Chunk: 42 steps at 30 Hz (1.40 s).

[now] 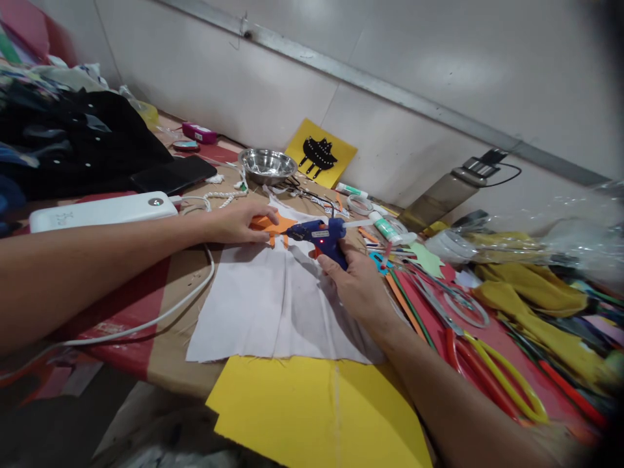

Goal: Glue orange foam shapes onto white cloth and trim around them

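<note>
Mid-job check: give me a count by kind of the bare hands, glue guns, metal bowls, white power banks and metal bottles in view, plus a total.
Hands: 2 (left hand, right hand)
Glue gun: 1
Metal bowl: 1
White power bank: 1
Metal bottle: 1
Total: 6

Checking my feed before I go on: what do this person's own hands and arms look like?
The left hand and right hand wear no gloves. No watch or bracelet shows at either wrist, and no sleeve is in view on either forearm.
</note>
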Each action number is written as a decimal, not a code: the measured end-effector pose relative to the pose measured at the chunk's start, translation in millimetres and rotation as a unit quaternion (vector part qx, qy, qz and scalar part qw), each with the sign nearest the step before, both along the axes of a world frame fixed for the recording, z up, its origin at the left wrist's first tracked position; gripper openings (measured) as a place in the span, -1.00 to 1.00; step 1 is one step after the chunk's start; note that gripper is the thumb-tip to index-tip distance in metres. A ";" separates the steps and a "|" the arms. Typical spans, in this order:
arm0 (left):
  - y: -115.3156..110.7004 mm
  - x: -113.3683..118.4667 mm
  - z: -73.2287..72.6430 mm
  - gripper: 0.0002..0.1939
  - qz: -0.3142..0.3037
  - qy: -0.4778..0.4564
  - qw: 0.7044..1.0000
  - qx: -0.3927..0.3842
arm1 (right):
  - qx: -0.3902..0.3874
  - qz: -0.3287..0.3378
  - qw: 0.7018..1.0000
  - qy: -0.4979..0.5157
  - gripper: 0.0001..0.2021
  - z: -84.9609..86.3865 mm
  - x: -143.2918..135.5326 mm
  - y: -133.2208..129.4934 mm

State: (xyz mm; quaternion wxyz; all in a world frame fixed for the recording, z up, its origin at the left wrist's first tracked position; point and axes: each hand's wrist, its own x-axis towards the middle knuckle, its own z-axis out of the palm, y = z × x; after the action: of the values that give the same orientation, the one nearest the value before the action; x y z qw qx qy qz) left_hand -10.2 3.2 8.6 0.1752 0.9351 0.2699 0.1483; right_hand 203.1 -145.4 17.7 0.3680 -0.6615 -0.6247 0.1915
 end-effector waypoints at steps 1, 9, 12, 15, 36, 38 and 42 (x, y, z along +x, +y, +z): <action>-1.8 0.5 0.8 -0.60 -0.002 -0.022 1.000 0.015 | 0.001 0.001 1.000 -0.001 -0.64 0.5 -0.3 0.0; -4.2 1.7 -1.9 -0.66 -0.058 -0.050 0.995 0.062 | -0.006 -0.013 1.000 -0.013 -0.69 0.9 -2.4 0.8; -2.9 1.4 -3.5 -0.75 -0.055 -0.035 0.994 0.082 | 0.002 -0.006 1.000 -0.018 -0.70 -0.6 -2.1 1.4; -3.2 1.3 -4.7 -0.78 -0.055 -0.024 0.994 0.095 | 0.007 -0.009 1.000 -0.028 -0.69 -2.2 -1.0 1.6; 6.6 4.9 -9.6 -0.82 0.061 -0.084 0.993 0.062 | 0.022 -0.025 0.999 -0.023 -0.65 -8.9 -1.6 2.7; 7.5 5.9 -9.3 -0.84 0.072 -0.096 0.991 0.051 | 0.035 -0.020 0.999 -0.020 -0.65 -9.7 -2.8 2.8; 7.3 7.1 -8.2 -0.85 0.068 -0.098 0.992 0.034 | 0.053 -0.009 0.998 -0.030 -0.63 -10.2 -4.9 3.3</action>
State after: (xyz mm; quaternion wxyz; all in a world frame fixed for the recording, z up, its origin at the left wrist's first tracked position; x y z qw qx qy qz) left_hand -3.2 10.5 0.4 0.1580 0.9011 0.3093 0.2596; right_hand 198.2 -142.2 7.5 0.3854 -0.6521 -0.6387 0.1352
